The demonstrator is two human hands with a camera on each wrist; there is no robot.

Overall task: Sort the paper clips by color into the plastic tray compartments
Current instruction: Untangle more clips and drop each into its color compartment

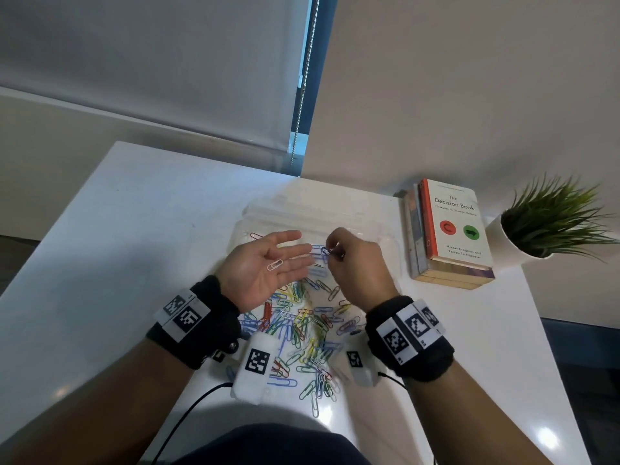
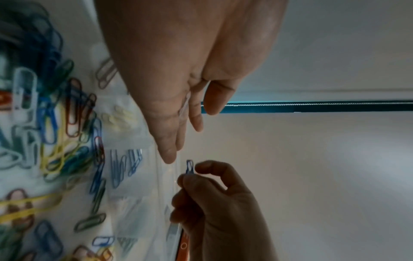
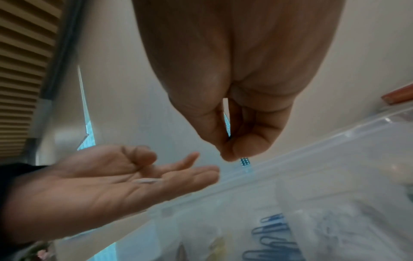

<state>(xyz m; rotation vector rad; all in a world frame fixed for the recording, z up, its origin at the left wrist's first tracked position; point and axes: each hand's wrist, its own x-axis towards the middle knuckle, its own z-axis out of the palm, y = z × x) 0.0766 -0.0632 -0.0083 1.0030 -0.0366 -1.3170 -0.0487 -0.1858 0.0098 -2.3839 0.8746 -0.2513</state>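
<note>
My left hand [image 1: 268, 263] lies palm up over the clear plastic tray [image 1: 385, 243], fingers straight, with a white paper clip [image 1: 274, 264] resting loose on the palm. My right hand [image 1: 330, 251] hovers just right of it and pinches a blue paper clip [image 2: 189, 166] between thumb and forefinger, above the compartment that holds several blue clips [image 3: 272, 240]. A red clip [image 1: 256, 235] lies in the tray's left compartment. A heap of mixed coloured clips [image 1: 302, 330] covers the white table between my wrists.
A stack of books [image 1: 449, 236] stands right of the tray, and a potted plant [image 1: 550, 223] sits at the table's right edge. The wall and a window blind [image 1: 151, 62] rise behind the table. Black cables [image 1: 188, 417] run from my wrists.
</note>
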